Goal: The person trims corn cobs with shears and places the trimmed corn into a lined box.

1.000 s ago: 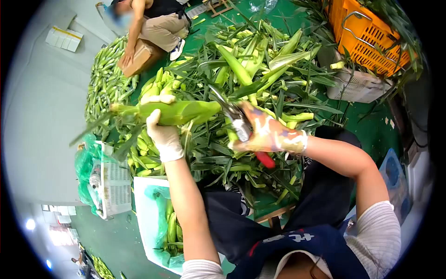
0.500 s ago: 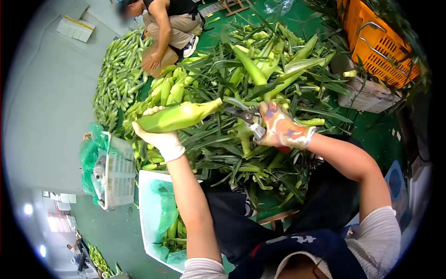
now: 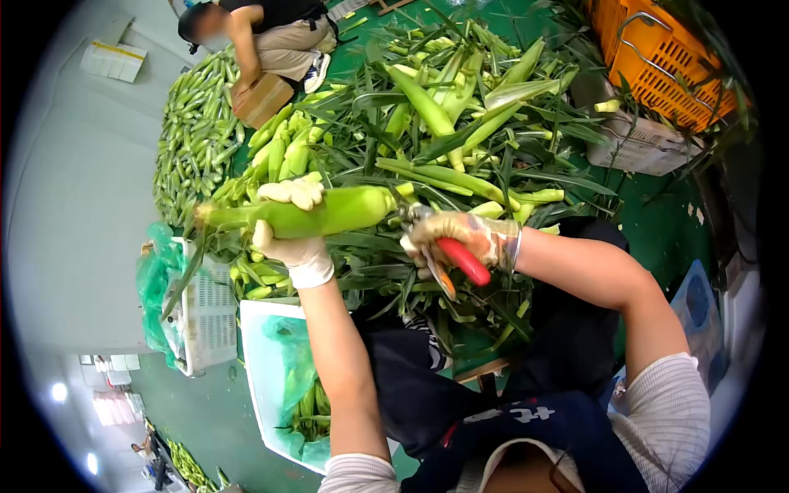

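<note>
My left hand (image 3: pixel 294 238), in a pale glove, is wrapped round a green ear of corn (image 3: pixel 341 210) held level, its silk end to the left and its cut base to the right. My right hand (image 3: pixel 464 238), in a patterned glove, grips pruning shears (image 3: pixel 466 261) with a red handle. The shears' blades are at the ear's base; their exact contact is hard to make out. Beneath both hands lies a heap of husks and leaves (image 3: pixel 370 271). More ears (image 3: pixel 288 152) are piled beyond my left hand.
A person (image 3: pixel 283 41) crouches at the upper left beside a cardboard box (image 3: pixel 263 100) and a pile of ears (image 3: pixel 193 135). A white foam box (image 3: pixel 259 353) and white crate (image 3: pixel 209 316) stand lower left. An orange crate (image 3: pixel 657 62) sits on a white one (image 3: pixel 641 146) upper right.
The ear has turned more level, and its right end now shows a blunt base. My right hand has rotated with the shears, moving their blades to that base. A long green piece now lies on the heap.
</note>
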Tool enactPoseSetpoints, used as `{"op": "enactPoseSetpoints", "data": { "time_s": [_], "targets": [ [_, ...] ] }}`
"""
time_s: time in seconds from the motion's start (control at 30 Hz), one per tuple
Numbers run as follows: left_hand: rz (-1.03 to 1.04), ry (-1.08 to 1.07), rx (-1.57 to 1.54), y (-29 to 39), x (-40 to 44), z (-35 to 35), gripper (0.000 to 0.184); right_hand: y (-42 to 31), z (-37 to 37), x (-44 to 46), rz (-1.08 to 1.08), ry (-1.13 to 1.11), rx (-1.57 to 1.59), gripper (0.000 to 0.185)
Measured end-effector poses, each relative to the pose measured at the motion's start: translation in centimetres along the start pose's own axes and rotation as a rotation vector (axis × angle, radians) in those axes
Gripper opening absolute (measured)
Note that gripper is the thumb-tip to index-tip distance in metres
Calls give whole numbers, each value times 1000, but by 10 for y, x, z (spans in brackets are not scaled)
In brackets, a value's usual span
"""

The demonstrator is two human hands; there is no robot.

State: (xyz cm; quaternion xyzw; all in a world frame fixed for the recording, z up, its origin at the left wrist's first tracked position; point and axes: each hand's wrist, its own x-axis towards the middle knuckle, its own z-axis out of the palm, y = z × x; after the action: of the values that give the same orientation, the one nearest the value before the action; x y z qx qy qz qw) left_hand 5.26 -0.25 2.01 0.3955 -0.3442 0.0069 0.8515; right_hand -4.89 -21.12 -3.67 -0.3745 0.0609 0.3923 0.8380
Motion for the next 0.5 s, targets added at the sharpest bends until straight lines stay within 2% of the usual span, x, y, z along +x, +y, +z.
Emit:
{"op": "enactPoseSetpoints", "data": {
  "time_s": [0.03, 0.1, 0.13, 0.17, 0.2, 0.23, 0.27, 0.3, 0.37, 0.43, 0.47, 0.5],
  "targets": [
    [-6, -2, -5, 1, 0, -2, 46, 8, -9, -1, 31, -13, -87, 18],
    [10, 24, -53, 5, 0, -3, 47, 12, -9, -7, -272, -47, -559, 23],
    [37, 131, -74, 5, -2, -3, 46, 15, -8, -11, -431, -12, -779, 26],
    [30, 342, -196, 6, 2, -4, 46, 6, 7, -18, -170, 223, -916, 30],
    [2, 483, -174, 7, 4, -5, 45, 13, 11, -23, -316, 402, -1316, 37],
    [-24, 622, -151, 9, 6, -6, 44, 17, 0, -25, -201, 369, -1306, 41],
    [-22, 727, -282, 8, 3, -25, 44, 19, -3, -30, -124, 385, -1256, 41],
    [4, 727, -283, 8, 3, -31, 44, 18, -5, -34, -49, 397, -1216, 42],
    [-53, 614, -194, 12, 0, -35, 43, 15, -16, -41, -120, 467, -889, 63],
    [-130, 581, -255, 6, -1, -24, 46, 1, -22, -36, -302, 554, -847, 68],
    [-161, 559, -247, -1, 0, -18, 48, -10, -18, -37, -412, 602, -1010, 37],
    [-189, 531, -237, -8, 2, -13, 49, -21, -7, -37, -462, 521, -981, 41]
  ]
}}
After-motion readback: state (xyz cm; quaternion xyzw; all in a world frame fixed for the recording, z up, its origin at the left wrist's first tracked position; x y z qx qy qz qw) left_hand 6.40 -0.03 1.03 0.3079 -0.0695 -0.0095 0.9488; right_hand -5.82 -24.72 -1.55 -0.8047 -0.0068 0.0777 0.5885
